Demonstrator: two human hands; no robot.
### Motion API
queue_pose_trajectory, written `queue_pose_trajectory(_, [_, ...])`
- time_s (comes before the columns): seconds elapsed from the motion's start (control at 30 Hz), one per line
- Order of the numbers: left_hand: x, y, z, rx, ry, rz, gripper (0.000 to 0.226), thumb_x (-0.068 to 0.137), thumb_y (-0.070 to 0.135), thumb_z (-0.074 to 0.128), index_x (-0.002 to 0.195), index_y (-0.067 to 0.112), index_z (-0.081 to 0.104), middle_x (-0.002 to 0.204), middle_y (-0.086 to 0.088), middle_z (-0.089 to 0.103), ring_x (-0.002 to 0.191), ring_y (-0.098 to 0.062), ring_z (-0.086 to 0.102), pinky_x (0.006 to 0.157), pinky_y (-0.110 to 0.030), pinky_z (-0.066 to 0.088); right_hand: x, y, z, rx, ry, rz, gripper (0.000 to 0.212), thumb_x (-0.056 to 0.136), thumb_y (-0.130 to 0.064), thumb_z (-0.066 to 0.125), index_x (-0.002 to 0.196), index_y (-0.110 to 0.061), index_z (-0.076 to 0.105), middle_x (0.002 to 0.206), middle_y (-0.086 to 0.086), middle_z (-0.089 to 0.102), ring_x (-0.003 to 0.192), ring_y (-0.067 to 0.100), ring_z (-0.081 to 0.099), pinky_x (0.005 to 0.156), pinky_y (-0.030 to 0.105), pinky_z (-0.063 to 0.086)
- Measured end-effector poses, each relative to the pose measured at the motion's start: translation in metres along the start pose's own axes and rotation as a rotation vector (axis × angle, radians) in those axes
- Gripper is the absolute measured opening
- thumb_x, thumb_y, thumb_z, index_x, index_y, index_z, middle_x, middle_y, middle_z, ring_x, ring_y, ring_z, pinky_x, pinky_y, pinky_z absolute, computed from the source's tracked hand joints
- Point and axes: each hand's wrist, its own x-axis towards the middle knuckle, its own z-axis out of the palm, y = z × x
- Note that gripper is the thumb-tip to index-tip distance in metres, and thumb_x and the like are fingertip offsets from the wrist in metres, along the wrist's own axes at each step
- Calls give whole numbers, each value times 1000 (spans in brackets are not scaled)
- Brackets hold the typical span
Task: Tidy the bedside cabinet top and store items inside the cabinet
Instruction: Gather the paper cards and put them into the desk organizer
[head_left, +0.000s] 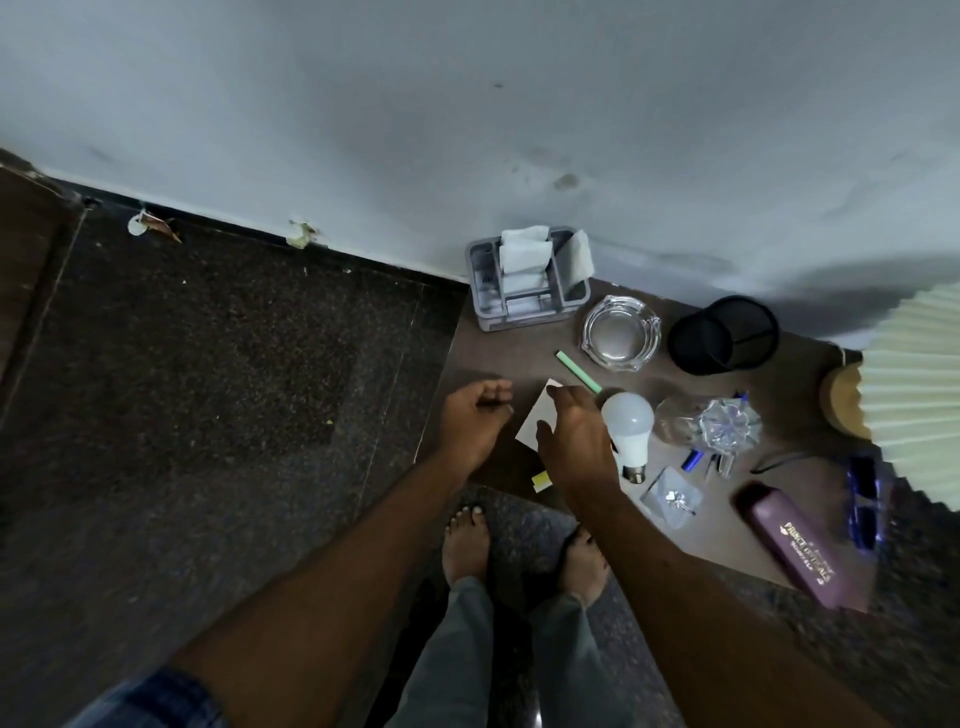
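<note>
The brown cabinet top (498, 358) carries a scatter of small items. My right hand (574, 441) hovers with fingers spread over a white card (537, 415), beside a white light bulb (629, 423) lying on its side. My left hand (475, 423) hangs at the cabinet's left edge with fingers loosely curled and nothing in it. A green stick (576, 370) lies just beyond the card. A small yellow sticky pad (540, 481) peeks out under my right wrist. Further right lie a crumpled clear wrapper (722, 426), a small foil packet (672, 498) and blue pens (693, 460).
A grey organiser with white tissues (524, 278) stands against the wall. A glass ashtray (621, 332) and a black mesh cup (722, 335) sit behind. A purple spectacle case (795, 545), blue glasses (865, 504) and a pleated lamp shade (914, 374) fill the right. My bare feet (467, 540) stand on dark floor.
</note>
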Motion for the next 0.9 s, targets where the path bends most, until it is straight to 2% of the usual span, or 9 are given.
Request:
queue_pose_trajectory(0.07, [2,-8,-6,2,-7,-31,33,87,-5,65,117,9,68,109,-5,71,104,-17,66,94,-37,56,-1,3,7,-69,-40,6,50,90,0,62,138,-2,54,137,18,53,125,36,52,104,40,44])
queue_pose_trajectory(0.2, [7,-16,-18,-18,37,-38,32,87,-7,64,115,6,69,106,-9,71,99,-18,66,91,-36,54,1,6,18,-139,-34,5,50,89,2,60,138,0,52,135,19,52,124,38,51,106,42,43])
queue_pose_trajectory(0.3, [12,-18,-29,-9,63,-45,30,88,-5,63,115,7,69,104,-6,70,96,-17,65,88,-35,54,5,-1,25,-169,-46,-37,54,91,-2,60,144,-2,48,141,18,48,130,36,46,110,41,39])
queue_pose_trajectory(0.4, [18,-22,-39,-21,100,-47,29,87,-5,61,112,7,70,107,-12,71,98,-22,66,84,-37,55,10,-14,35,-188,-83,-108,55,93,-4,58,147,-3,45,147,16,43,136,33,41,112,38,37])
queue_pose_trajectory(0.6, [22,-31,-60,67,175,-19,30,84,-2,65,110,13,70,110,-7,70,103,-21,66,93,-38,56,20,-41,54,-200,-126,-182,56,94,-4,59,148,-3,43,151,16,40,139,32,38,115,38,36])
queue_pose_trajectory(0.73, [26,-34,-65,40,163,-57,29,86,3,68,114,11,66,109,-4,68,99,-20,66,83,-31,56,23,-57,64,-182,-175,-204,56,93,-4,60,147,-3,45,150,18,41,138,34,39,114,40,37])
queue_pose_trajectory(0.83, [31,-39,-70,62,137,-64,32,85,5,70,117,10,67,113,-8,72,103,-23,68,92,-41,57,25,-66,71,-104,-197,-201,44,93,-5,57,137,-5,53,139,17,47,127,34,47,101,39,43])
queue_pose_trajectory(0.9, [34,-42,-73,89,118,-61,33,85,8,72,118,10,68,115,-8,72,103,-23,69,94,-43,57,26,-70,73,-129,-215,-247,52,91,-4,61,142,-4,49,142,18,46,131,34,45,106,39,42])
